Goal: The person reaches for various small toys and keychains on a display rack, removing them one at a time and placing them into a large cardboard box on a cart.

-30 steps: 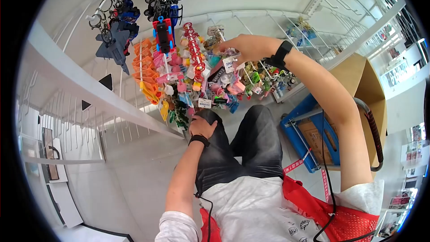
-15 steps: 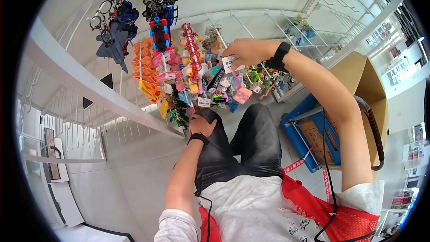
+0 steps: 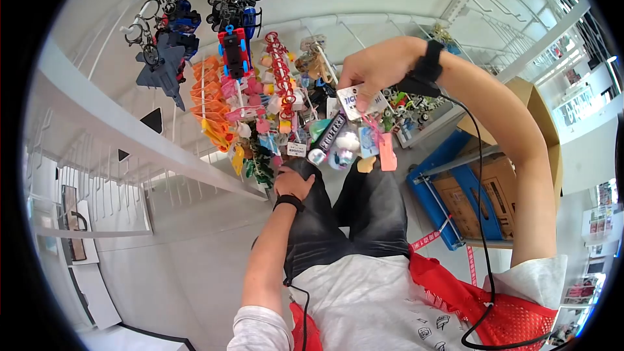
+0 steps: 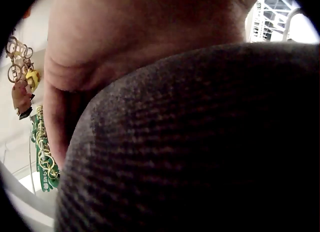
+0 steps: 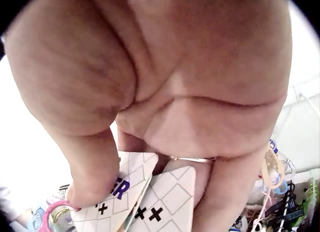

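My right hand (image 3: pixel 383 68) pinches the white card tags (image 3: pixel 351 103) of a few keychains between thumb and fingers. Below the tags dangle a black lettered strap (image 3: pixel 329 135), a white pompom (image 3: pixel 348 141) and a coral-pink charm (image 3: pixel 388 156). The right wrist view shows the thumb pressed on one patterned tag (image 5: pixel 135 177), a second tag (image 5: pixel 167 199) behind it, and a pink ring (image 5: pixel 47 217) at the thumb tip. My left hand (image 3: pixel 296 184) rests on the dark trouser knee (image 3: pixel 303 168); in the left wrist view the knee cloth (image 4: pixel 190 122) hides most of its fingers.
Crowded keychains hang from the white rack, including orange pieces (image 3: pixel 207 94) and red chain links (image 3: pixel 279 68). A grey toy jet (image 3: pixel 162 68) and a red toy car (image 3: pixel 234 52) hang higher at left. A blue cart (image 3: pixel 442 211) and cardboard box (image 3: pixel 536 114) stand at right.
My right hand has drawn back to the right with the tags, and their charms now hang away from the rack's bunch, over my knees. My left hand has stayed on the knee.
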Demonstrator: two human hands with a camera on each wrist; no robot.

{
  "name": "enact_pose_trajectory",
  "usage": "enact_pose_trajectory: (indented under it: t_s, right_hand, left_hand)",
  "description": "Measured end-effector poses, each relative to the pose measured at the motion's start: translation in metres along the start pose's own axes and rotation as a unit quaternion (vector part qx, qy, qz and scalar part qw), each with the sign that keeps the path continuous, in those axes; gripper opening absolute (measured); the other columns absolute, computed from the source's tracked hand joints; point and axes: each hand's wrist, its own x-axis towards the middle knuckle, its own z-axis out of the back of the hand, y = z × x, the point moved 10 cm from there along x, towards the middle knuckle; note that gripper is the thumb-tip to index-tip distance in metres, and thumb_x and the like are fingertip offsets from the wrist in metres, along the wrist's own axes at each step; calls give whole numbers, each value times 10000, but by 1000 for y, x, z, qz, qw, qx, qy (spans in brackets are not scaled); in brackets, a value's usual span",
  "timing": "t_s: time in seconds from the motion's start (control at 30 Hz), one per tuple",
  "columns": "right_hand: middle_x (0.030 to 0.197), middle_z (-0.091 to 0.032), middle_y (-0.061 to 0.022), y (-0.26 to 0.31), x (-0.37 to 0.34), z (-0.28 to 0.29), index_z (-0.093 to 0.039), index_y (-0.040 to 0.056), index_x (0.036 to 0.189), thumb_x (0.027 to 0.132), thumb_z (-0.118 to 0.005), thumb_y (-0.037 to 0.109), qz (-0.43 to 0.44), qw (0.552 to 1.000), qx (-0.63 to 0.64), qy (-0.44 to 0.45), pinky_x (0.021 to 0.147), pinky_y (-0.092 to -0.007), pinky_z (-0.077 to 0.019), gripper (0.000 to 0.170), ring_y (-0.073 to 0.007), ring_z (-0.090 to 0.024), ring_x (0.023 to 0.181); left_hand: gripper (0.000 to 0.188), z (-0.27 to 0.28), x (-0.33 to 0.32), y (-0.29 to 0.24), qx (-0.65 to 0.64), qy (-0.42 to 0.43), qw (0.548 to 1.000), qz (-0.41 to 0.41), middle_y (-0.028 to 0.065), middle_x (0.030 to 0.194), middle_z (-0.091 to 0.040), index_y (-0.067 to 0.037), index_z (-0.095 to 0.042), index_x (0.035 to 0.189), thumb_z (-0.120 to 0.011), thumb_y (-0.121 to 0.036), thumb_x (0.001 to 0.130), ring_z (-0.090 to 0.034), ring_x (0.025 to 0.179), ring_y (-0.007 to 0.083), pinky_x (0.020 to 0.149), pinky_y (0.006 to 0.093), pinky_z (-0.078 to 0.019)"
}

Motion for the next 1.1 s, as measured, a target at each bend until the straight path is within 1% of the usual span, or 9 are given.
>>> enact_pose_trajectory:
  t_s: [0.2,0.33,0.47,0.63,0.73,0.8,0.87,1.0,1.1]
  right_hand:
    - [977,-749,-14,3,-101,-4,-702,-81,1160,941,-829,272,80,987,53,-128,824,-292,-528,435,-81,-624,910]
    - [1152,-735,-50,-53,-259,-4,-656,-80,1333,934,-845,303,-37,950,77,-299,948,-297,-539,584,-117,-650,1037]
    - [1190,-730,-48,-169,-476,-50,-612,-15,1392,1011,-726,202,-220,859,137,-442,990,-306,-544,453,-122,-671,1098]
    - [1204,-727,-100,-247,-663,-165,-570,13,1443,1001,-732,265,-387,572,166,-704,917,-357,-599,533,-187,-719,1044]
    - [1237,-708,-192,-275,-673,-212,-420,-11,1549,880,-806,463,-670,573,58,-469,850,-420,-620,906,-311,-748,989]
    - [906,-761,-200,-310,-679,-220,-785,2,1113,923,-735,393,-724,500,41,-473,822,-435,-578,437,-328,-750,935]
    - [880,-761,-242,-291,-612,-163,-794,-3,1059,914,-690,342,-629,623,-125,-448,837,-457,-585,388,-405,-754,912]
    - [932,-760,-235,-188,-452,-89,-782,-4,1006,925,-708,302,-544,631,-183,-521,812,-506,-572,325,-436,-727,934]
    - [930,-741,-206,-108,-289,-58,-739,31,1045,973,-681,255,-287,788,-204,-505,833,-496,-559,242,-423,-709,926]
  left_hand:
    - [1289,12,-9,-1,-3,-39,999,-36,265,975,-774,304,-380,1431,-582,-830,853,-779,919,369,818,447,-616]
    - [1266,4,-4,-3,25,-61,997,-48,241,965,-778,288,-405,1425,-597,-828,859,-782,905,356,779,456,-627]
    - [1216,12,-6,-9,25,-35,998,-56,257,984,-775,291,-430,1394,-605,-796,880,-785,913,371,813,440,-629]
    - [1187,13,-7,-20,20,-49,996,-68,277,1023,-765,282,-417,1399,-624,-769,887,-779,939,381,847,443,-623]
    - [1171,15,-5,-36,27,-52,996,-73,281,1032,-761,278,-419,1395,-631,-757,890,-776,955,387,857,447,-620]
    - [1167,12,-6,-31,19,-70,994,-77,278,1015,-763,275,-428,1392,-644,-752,883,-776,941,386,851,450,-620]
    - [1178,7,-4,-25,15,-48,996,-80,275,986,-766,273,-434,1393,-654,-758,868,-777,913,379,829,448,-620]
    - [1207,9,-5,-15,1,-35,998,-60,272,974,-770,271,-427,1414,-656,-771,851,-776,898,373,803,438,-621]
    - [1207,13,-8,-9,10,-53,997,-47,259,963,-773,260,-414,1439,-662,-765,851,-779,887,364,795,431,-625]
